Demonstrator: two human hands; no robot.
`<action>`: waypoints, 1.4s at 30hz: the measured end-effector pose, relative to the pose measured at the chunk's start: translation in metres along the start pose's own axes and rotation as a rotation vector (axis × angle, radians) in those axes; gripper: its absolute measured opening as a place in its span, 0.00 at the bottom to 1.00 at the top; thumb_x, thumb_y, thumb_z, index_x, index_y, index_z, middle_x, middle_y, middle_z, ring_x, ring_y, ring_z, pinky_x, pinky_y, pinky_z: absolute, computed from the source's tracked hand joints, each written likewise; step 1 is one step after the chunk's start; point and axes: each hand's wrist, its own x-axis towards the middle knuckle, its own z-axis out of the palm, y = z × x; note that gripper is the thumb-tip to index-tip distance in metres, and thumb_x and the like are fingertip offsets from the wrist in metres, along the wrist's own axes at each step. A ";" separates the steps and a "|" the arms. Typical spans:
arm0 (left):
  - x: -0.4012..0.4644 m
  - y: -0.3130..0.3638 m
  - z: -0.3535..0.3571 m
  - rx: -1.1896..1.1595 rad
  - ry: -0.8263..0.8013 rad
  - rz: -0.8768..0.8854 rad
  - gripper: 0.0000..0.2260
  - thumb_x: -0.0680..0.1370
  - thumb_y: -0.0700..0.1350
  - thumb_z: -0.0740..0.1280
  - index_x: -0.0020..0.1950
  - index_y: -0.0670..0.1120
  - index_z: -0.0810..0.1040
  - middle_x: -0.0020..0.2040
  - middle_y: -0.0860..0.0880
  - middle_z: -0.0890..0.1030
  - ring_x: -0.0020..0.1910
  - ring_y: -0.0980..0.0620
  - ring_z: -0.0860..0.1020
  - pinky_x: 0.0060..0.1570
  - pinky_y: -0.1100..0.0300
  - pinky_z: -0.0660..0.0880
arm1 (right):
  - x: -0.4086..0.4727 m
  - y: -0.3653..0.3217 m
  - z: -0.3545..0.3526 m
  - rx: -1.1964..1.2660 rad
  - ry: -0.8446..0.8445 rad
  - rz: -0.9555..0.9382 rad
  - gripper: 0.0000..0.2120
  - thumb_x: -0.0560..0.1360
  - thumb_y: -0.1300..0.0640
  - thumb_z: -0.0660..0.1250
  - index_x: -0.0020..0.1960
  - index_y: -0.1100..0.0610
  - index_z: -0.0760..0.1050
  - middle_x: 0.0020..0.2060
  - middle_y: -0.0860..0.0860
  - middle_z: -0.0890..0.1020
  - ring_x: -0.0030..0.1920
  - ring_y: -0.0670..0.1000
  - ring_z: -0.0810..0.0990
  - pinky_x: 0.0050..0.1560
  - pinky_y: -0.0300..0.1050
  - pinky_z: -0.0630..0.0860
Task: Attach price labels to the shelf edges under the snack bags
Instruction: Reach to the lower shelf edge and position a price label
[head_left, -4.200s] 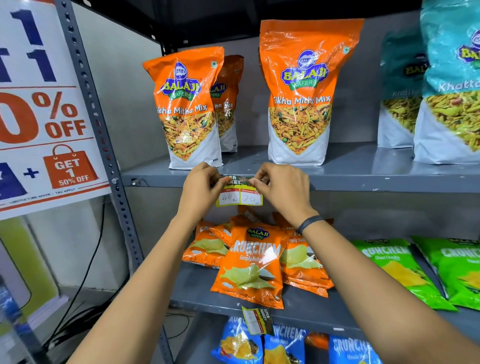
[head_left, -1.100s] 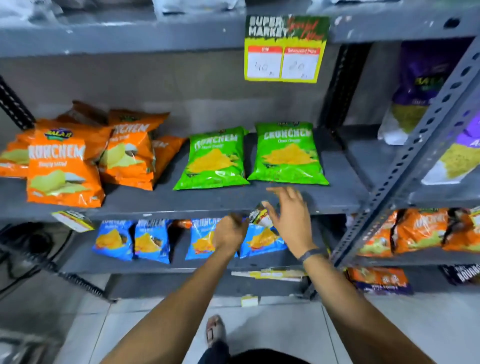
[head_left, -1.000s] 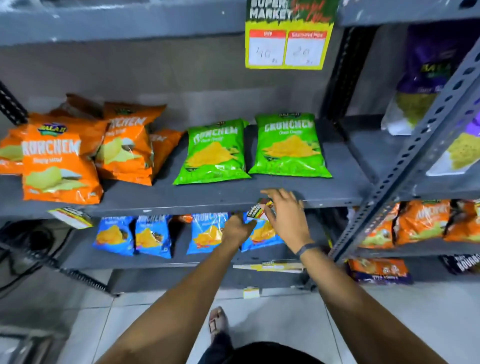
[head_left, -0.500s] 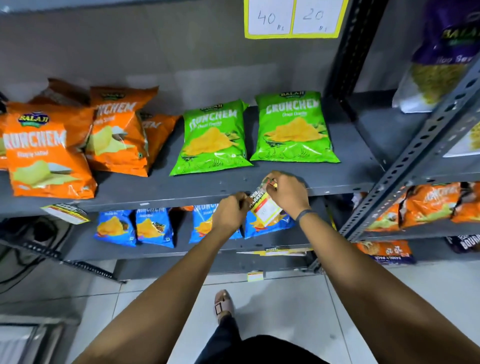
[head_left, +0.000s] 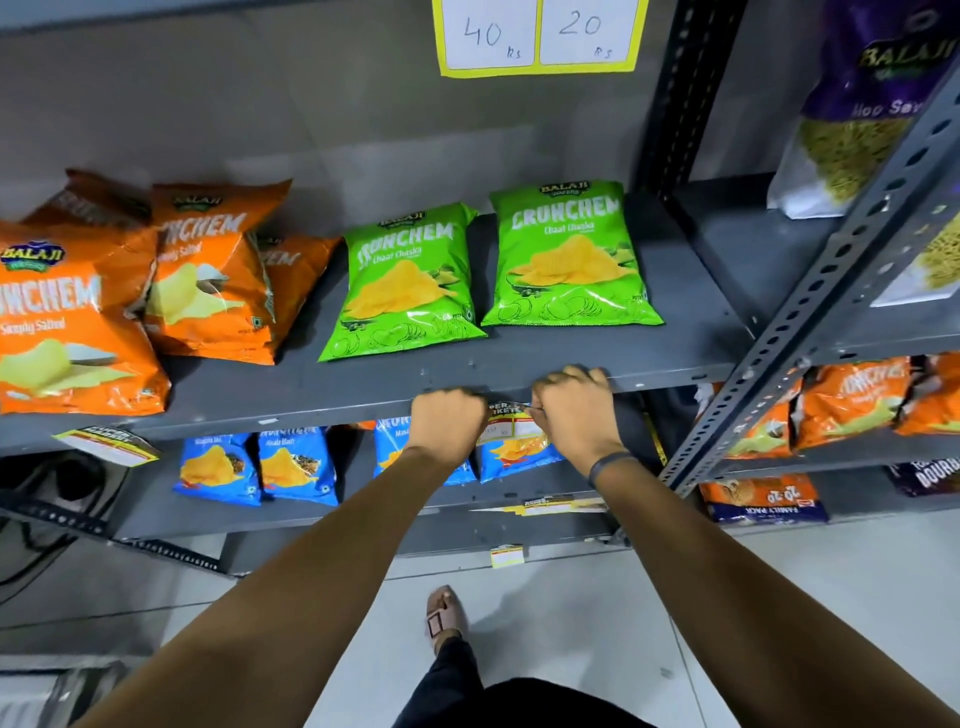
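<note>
A small price label (head_left: 510, 422) hangs flat against the front edge of the grey middle shelf (head_left: 322, 402), under two green Crunchem bags (head_left: 569, 257). My left hand (head_left: 448, 422) pinches its left side and my right hand (head_left: 571, 410) pinches its right side, fingers curled over the shelf lip. Most of the label is hidden between my hands.
Orange Crunchem bags (head_left: 78, 322) lie at the left, with another label (head_left: 106, 446) on the edge below them. A yellow 40/20 label (head_left: 537, 36) hangs from the shelf above. Blue bags (head_left: 260, 467) sit on the lower shelf. A slotted upright (head_left: 810, 312) stands at right.
The label was tilted and held loosely half a second ago; now it lies level against the shelf edge, with both hands closed on its ends. The view has dropped closer to the shelf.
</note>
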 end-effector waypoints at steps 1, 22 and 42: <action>0.001 0.001 -0.001 0.023 -0.008 -0.009 0.09 0.79 0.44 0.62 0.48 0.43 0.81 0.47 0.43 0.86 0.48 0.42 0.83 0.40 0.59 0.73 | 0.001 -0.001 0.000 0.006 0.001 -0.004 0.05 0.63 0.57 0.74 0.33 0.54 0.78 0.30 0.51 0.84 0.40 0.56 0.81 0.44 0.47 0.74; 0.019 -0.004 -0.020 -0.108 -0.010 -0.088 0.19 0.75 0.60 0.66 0.50 0.44 0.80 0.50 0.44 0.83 0.52 0.42 0.81 0.46 0.57 0.75 | 0.012 0.000 -0.020 0.296 -0.075 0.087 0.10 0.71 0.54 0.71 0.45 0.56 0.72 0.45 0.57 0.83 0.47 0.61 0.82 0.49 0.48 0.76; -0.161 -0.349 0.079 -0.161 0.327 -0.625 0.18 0.76 0.54 0.56 0.45 0.42 0.77 0.40 0.40 0.80 0.42 0.38 0.78 0.35 0.50 0.75 | 0.040 -0.364 0.084 1.015 -0.626 0.040 0.09 0.77 0.63 0.63 0.51 0.69 0.75 0.41 0.61 0.74 0.50 0.65 0.79 0.44 0.46 0.77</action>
